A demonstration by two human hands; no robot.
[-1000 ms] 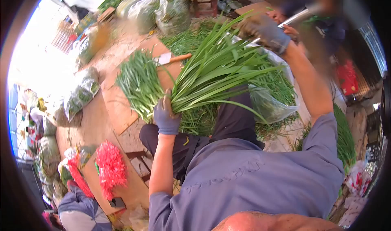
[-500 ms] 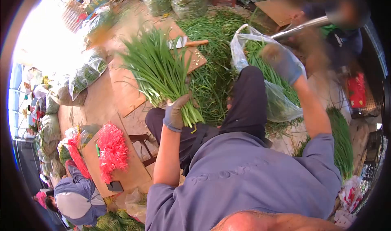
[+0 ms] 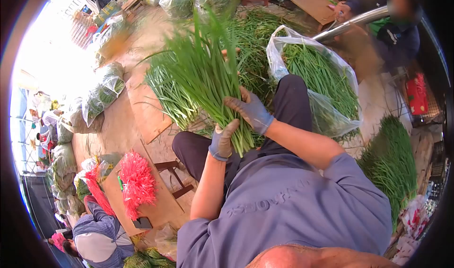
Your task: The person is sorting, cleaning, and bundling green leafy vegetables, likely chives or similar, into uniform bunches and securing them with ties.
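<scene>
A bunch of long green stalks (image 3: 208, 74) rises in front of my body, its leafy tops blurred. My left hand (image 3: 224, 140), in a grey-blue glove, is closed round the lower stems from the left. On the right side of the same bunch, my gloved right hand (image 3: 250, 111) grips the stalks a little higher. Behind the bunch lie more stalks with pale ends (image 3: 172, 95). An open clear plastic bag (image 3: 338, 121) full of green stalks stands beyond my right knee. The knife is mostly hidden behind the bunch.
Loose greens (image 3: 260, 36) cover the floor ahead. At left, a board (image 3: 165, 202) holds red ties (image 3: 137, 180) near a seated person (image 3: 99, 235). Another person (image 3: 397, 43) is at upper right by a metal pole (image 3: 354, 23). More greens (image 3: 390, 159) lie at right.
My right hand has come from the plastic bag to the bunch and taken hold of it. My left hand and the bunch have moved right, uncovering other stalks behind.
</scene>
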